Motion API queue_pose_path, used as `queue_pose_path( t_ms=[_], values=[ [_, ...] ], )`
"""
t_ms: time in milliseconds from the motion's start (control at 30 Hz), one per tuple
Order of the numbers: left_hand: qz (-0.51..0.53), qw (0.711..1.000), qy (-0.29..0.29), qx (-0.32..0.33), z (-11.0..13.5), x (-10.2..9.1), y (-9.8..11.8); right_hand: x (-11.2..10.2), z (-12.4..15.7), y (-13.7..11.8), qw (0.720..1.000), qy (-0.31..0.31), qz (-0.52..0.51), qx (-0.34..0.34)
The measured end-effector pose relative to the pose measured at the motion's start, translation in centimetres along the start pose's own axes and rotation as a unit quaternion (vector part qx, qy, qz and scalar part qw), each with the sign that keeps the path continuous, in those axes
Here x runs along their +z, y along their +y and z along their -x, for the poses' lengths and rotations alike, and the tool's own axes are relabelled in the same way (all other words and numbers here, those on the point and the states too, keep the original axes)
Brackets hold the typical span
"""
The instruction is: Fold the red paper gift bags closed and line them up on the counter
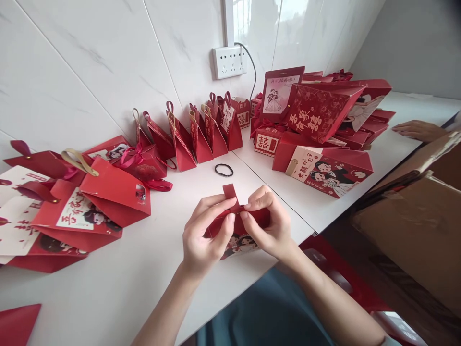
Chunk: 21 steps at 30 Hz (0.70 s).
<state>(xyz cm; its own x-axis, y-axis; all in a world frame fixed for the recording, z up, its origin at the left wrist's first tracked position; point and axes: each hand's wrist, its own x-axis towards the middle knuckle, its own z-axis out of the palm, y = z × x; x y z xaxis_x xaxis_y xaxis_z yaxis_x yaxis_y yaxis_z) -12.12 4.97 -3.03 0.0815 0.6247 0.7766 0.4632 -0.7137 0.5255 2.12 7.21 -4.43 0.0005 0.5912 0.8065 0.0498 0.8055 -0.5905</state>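
Observation:
A small red paper gift box (236, 236) with a cartoon couple printed on it rests on the white table (144, 283) near the front edge. My left hand (205, 235) pinches its top flaps from the left, fingers closed on the paper. From the right, my right hand (270, 226) grips the same flaps with thumb and fingers. One red tab (230, 191) sticks up between the fingertips.
Folded red gift bags (194, 137) stand in a row along the tiled wall, with larger ones piled at left (90, 202) and right (324, 125). A black hair tie (224, 169) lies behind the box. Another person's hand (418, 129) rests at far right. Cardboard boxes (418, 226) stand beside the table.

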Motion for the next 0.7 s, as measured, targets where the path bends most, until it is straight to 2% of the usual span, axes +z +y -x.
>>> queue_pose_path(
  t_ms=[700],
  values=[
    [0.002,1.000,-0.002,-0.005,-0.03,0.05,0.03,-0.04,-0.11,0.07,1.000,-0.009,0.006,-0.002]
  ],
)
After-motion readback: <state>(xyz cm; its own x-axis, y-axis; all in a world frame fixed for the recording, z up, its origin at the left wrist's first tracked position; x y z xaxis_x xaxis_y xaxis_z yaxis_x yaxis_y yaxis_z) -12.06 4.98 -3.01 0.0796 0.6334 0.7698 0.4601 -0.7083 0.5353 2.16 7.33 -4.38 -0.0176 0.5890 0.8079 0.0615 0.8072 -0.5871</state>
